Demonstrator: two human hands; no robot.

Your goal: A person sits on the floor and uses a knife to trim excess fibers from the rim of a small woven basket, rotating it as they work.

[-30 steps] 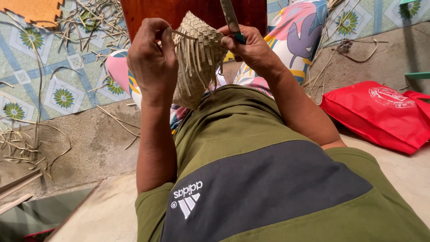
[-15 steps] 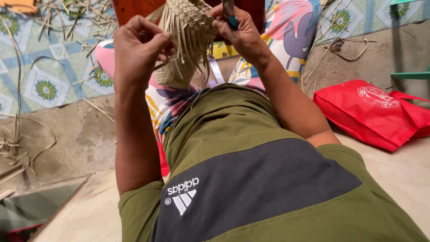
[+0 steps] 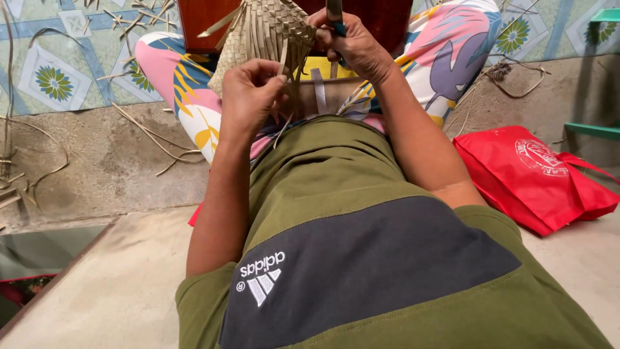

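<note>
While its top is cut off by the frame, a tan woven palm-leaf pouch (image 3: 261, 32) is pinched by the left hand (image 3: 253, 97); a half-hidden teal-handled blade (image 3: 335, 18) is gripped in the right hand (image 3: 352, 45).

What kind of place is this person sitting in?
Probably a home floor used for hand-weaving. Loose dry leaf strips litter the bare concrete floor, a flower-patterned vinyl mat lies beyond, and the left hand pinches a half-woven tan palm-leaf basket.
</note>
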